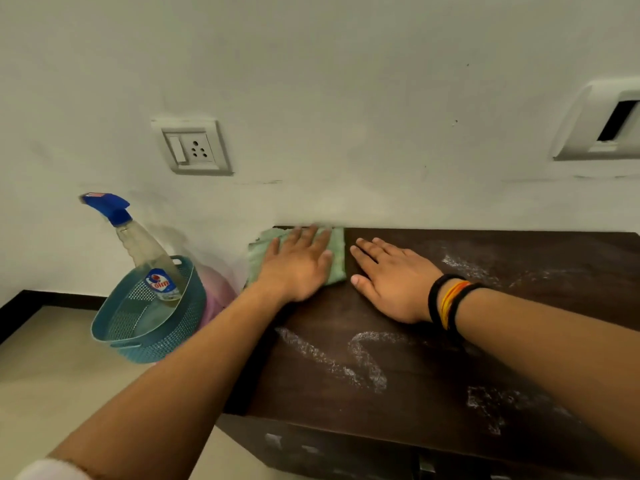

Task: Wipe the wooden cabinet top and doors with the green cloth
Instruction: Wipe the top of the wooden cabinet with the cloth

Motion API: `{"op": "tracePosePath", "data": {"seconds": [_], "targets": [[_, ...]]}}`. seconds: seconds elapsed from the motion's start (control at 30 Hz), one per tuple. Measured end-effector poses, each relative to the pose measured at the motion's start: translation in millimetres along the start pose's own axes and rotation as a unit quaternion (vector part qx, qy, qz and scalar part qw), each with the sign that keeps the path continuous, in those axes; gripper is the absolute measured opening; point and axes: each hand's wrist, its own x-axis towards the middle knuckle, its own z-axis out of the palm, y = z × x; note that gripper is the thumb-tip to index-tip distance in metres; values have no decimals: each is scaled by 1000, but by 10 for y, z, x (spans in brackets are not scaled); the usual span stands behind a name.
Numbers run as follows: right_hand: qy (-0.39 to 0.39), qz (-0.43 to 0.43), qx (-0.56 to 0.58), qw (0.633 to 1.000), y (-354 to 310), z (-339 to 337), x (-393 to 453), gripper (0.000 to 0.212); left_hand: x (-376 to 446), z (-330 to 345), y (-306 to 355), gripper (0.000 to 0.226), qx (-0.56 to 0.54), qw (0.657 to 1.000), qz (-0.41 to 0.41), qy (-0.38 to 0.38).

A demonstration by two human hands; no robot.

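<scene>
The dark wooden cabinet top [433, 375] fills the lower right, streaked with white foamy smears. A folded green cloth [337, 258] lies at its far left corner against the wall. My left hand [299, 263] presses flat on the cloth, fingers spread and pointing at the wall. My right hand [391, 278] rests flat on the bare wood just right of the cloth, palm down, holding nothing; its wrist wears black and orange bands. The cabinet's front [346, 452] shows at the bottom edge, with white marks on it.
A blue perforated basket [152, 317] stands on the floor left of the cabinet, with a spray bottle [145, 247] leaning in it. Something pink [218, 292] sits behind it. A wall socket [192, 147] is above, and a white wall box [602, 123] at the right.
</scene>
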Motion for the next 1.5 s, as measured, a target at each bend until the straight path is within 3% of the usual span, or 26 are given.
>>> {"op": "tracePosePath", "data": {"seconds": [0.1, 0.17, 0.27, 0.33, 0.43, 0.57, 0.67, 0.73, 0.8, 0.87, 0.97, 1.03, 1.1, 1.2, 1.3, 1.37, 1.43, 1.5], "targets": [[-17, -4, -5, 1000, 9, -38, 9, 69, -270, 36, -287, 58, -4, 997, -74, 4], [-6, -4, -9, 1000, 16, -3, 10, 69, -478, 110, -31, 59, 15, 1000, -26, -1], [10, -1, -5, 1000, -14, 28, 20, 68, -47, 60, 188, 58, -30, 998, 54, -24], [5, -1, -3, 1000, 15, 18, 30, 69, 174, -56, -29, 57, -34, 999, -12, -12], [-3, -12, 9, 1000, 42, 26, 59, 70, -249, 91, -246, 58, 2, 997, -74, 36], [11, -10, 8, 1000, 47, 57, 69, 69, -137, 134, 175, 57, -6, 999, 27, 23], [-5, -2, 5, 1000, 39, 42, 54, 71, 155, -24, -12, 56, -46, 998, -44, -4], [-17, -3, 10, 1000, 61, 36, 37, 73, -141, 61, -93, 57, -18, 997, -73, 5], [-9, -3, 11, 1000, 73, 42, 32, 74, -465, 166, 96, 58, 24, 999, -45, 17], [-7, 1, 19, 1000, 82, 40, 33, 72, -286, 198, 211, 58, 28, 999, 16, 41], [-17, 5, 16, 1000, 114, 44, 7, 69, 44, -2, 29, 57, -9, 1000, -25, 15], [-22, 4, 15, 1000, 148, 57, -27, 68, -224, 46, -128, 57, -11, 998, -68, 12], [-16, 6, 12, 1000, 177, 81, -62, 67, -662, 156, 65, 59, 26, 998, -52, 10], [-18, 7, 5, 1000, 176, 54, -62, 67, -502, 179, 265, 58, 16, 1000, 15, 20], [-21, 1, -15, 1000, 200, 28, -92, 67, -403, 18, -38, 57, -9, 998, -61, 8], [-26, -8, -17, 999, 223, 41, -116, 68, -809, 105, -69, 61, 15, 996, -87, 8], [-25, -8, -14, 1000, 239, 58, -132, 69, -1095, 209, 229, 64, 43, 999, -24, -2], [-25, -12, -14, 1000, 218, 50, -125, 69, -864, 208, 353, 59, 32, 999, 31, 8]]}}
